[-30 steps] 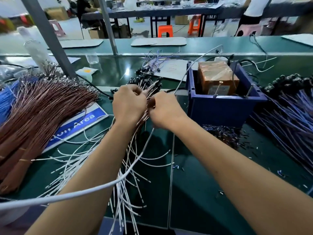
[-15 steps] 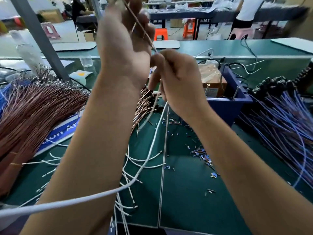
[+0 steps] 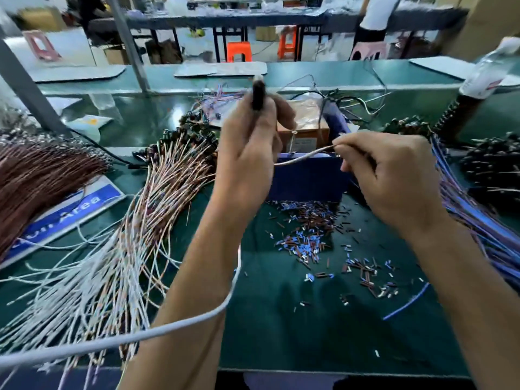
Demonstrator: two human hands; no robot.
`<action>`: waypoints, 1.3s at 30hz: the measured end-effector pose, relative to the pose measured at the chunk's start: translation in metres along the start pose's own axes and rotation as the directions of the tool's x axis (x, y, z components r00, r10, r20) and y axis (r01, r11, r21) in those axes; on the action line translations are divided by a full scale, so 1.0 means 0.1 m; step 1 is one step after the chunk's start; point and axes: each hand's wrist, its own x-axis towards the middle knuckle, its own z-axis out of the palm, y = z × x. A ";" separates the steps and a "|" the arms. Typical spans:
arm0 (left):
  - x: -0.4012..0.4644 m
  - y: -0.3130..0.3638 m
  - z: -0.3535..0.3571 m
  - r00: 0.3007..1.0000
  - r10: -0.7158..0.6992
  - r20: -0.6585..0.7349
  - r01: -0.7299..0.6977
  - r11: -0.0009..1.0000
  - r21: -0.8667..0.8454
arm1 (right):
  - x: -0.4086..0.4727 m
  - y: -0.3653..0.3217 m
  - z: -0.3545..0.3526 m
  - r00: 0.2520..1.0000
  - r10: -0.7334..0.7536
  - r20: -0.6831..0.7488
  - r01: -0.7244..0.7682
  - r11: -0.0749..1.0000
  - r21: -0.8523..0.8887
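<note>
We're holding one lead up in the centre of the frame: our left hand (image 3: 247, 153) is curling round the black cylindrical part (image 3: 258, 94) at the top middle. Our right hand (image 3: 394, 175) is pinching the far end of its thin wire (image 3: 305, 156), which is sagging between the hands in front of the blue bin (image 3: 306, 178). The risk, as we're judging it: tugging too hard could be tearing the wire out of the part. A slack pinch could be letting the end spring down into the clippings (image 3: 306, 235) on the green mat (image 3: 281, 319) — or snagging the heap of brown leads (image 3: 174, 175) at left.
</note>
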 end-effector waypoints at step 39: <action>-0.54 -0.84 0.15 0.924 -0.204 0.325 0.062 0.915 0.398 | -0.61 0.11 0.39 0.958 0.269 0.100 -0.286 0.918 0.275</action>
